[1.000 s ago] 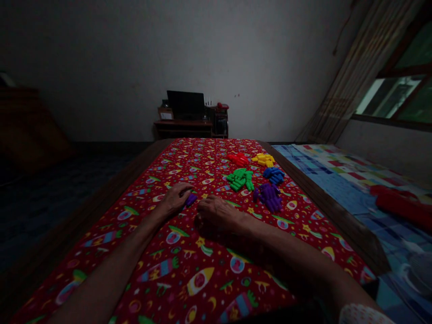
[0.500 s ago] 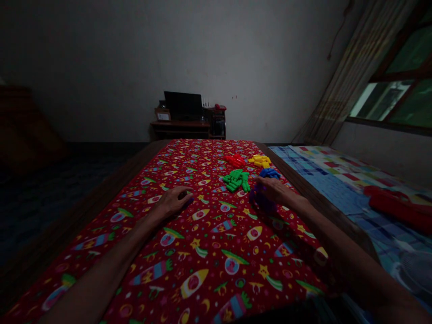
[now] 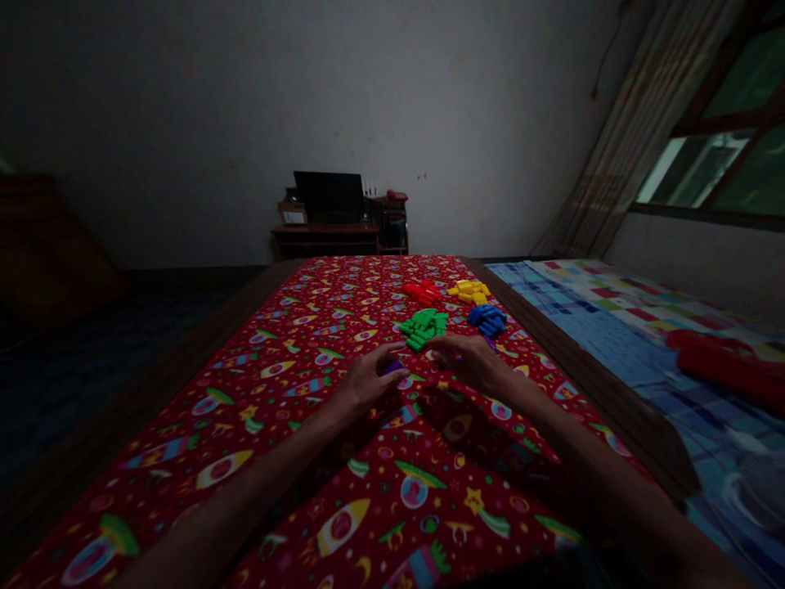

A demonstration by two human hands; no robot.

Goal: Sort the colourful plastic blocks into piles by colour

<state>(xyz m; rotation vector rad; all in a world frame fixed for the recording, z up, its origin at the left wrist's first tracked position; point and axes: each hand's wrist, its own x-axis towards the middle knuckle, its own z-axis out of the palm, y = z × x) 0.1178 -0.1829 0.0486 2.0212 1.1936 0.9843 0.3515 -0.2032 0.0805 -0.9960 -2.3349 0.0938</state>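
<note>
My left hand [image 3: 366,380] is closed on a small purple block [image 3: 393,368], held between thumb and fingers above the cloth. Facing it from the right, my right hand [image 3: 469,361] has its fingers apart and bent, with nothing visible between them. A bit of purple [image 3: 490,343] shows behind the right hand; the rest of it is hidden. Just beyond both hands lies a pile of green blocks [image 3: 424,327]. Blue blocks [image 3: 487,320] are heaped to its right.
Farther back are piles of red blocks [image 3: 423,292] and yellow blocks [image 3: 469,291]. A red patterned cloth [image 3: 343,523] covers the long table. Beyond it stands a desk with a black monitor [image 3: 329,196]. On the right, a bed [image 3: 570,315] holds a red bag [image 3: 729,372].
My left hand has moved right with the purple block. The right hand has come left, off the purple pieces, towards the left hand. The camera view has shifted slightly.
</note>
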